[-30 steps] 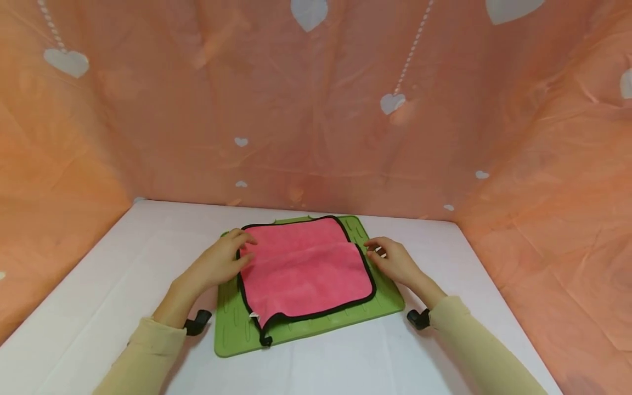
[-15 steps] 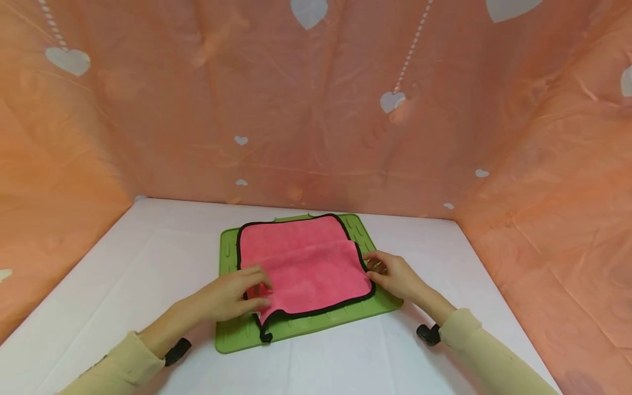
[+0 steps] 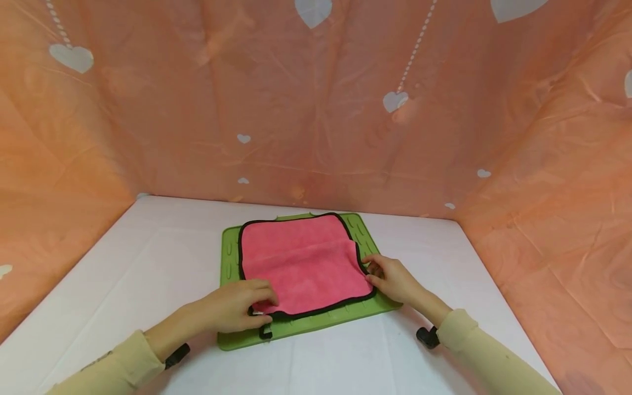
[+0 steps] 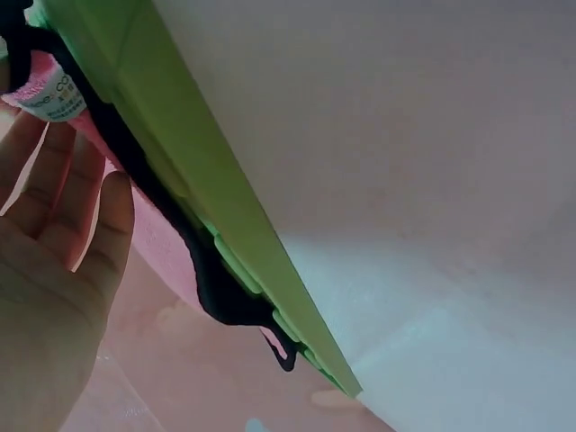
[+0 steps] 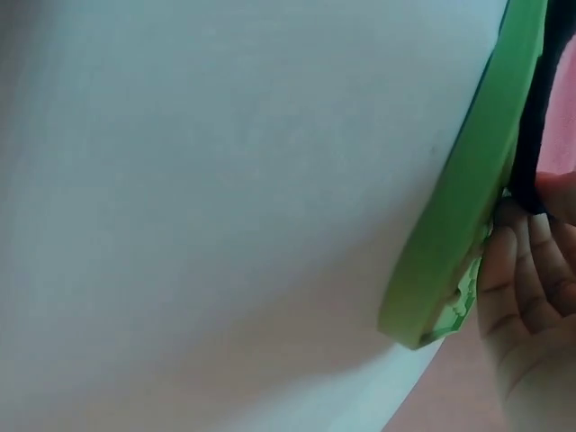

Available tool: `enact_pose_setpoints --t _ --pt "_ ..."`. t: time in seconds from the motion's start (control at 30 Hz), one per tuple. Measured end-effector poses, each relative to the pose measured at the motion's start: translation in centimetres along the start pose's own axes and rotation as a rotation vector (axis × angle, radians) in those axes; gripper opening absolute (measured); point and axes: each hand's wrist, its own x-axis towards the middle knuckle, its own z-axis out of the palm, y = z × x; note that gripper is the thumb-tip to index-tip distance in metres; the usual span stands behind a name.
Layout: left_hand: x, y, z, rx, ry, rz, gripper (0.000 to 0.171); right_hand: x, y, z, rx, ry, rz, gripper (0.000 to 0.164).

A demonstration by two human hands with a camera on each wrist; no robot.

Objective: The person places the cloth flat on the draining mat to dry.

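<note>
A pink cloth [image 3: 301,263] with black trim lies spread on a green mat [image 3: 229,252]; a crease crosses its far part. My left hand [image 3: 263,310] pinches the cloth's near-left corner, fingers on top and thumb at the black hanging loop [image 3: 265,332]. My right hand [image 3: 371,272] grips the trim at the cloth's right edge, close to the near-right corner. In the left wrist view the fingers [image 4: 54,180] lie against the pink cloth [image 4: 166,238] beside its white label [image 4: 52,101]. In the right wrist view curled fingers [image 5: 522,270] touch the mat's edge [image 5: 472,207] and the black trim.
The mat rests on a white table [image 3: 148,258]. An orange backdrop with white hearts [image 3: 316,109] closes off the back and both sides. Bare tabletop lies left, right and in front of the mat.
My left hand slid from the cloth's far-left edge down to its near-left corner. My right hand moved nearer along the right edge. The sagging near-left corner now lies straighter.
</note>
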Motion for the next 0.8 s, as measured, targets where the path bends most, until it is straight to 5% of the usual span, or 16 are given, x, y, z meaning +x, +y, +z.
enact_pose_setpoints --t 0.33,0.6,0.8 --pt "-0.6 0.4 -0.7 -0.026 0.009 0.050 0.016 -1.5 -0.5 -1.2 0.031 0.033 -0.014 0.036" --pt "-0.8 1.4 -0.2 -0.031 -0.007 0.147 0.014 -2.5 -0.2 -1.6 -0.042 -0.017 0.038 0.023" --pt "-0.9 1.8 0.2 -0.054 -0.030 0.137 0.011 -2.5 0.1 -1.4 -0.119 -0.075 0.006 0.017"
